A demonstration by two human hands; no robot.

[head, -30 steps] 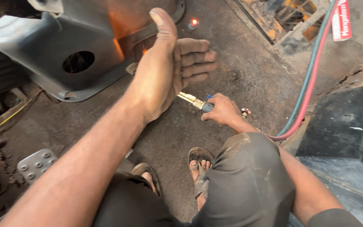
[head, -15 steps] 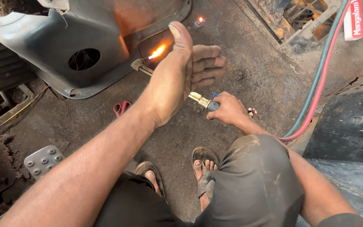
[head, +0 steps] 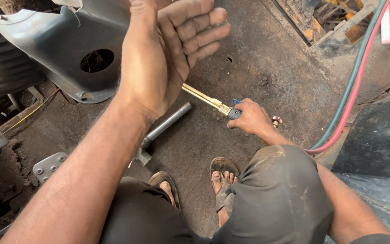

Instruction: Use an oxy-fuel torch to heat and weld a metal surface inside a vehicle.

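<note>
left hand (head: 168, 54) raised open, perhaps shielding; right hand (head: 249, 118) grips torch (head: 208, 101).

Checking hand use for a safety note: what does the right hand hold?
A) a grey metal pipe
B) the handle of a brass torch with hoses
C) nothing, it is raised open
B: the right hand grips the brass torch at its handle, while the left hand is raised open, holding nothing.
</note>
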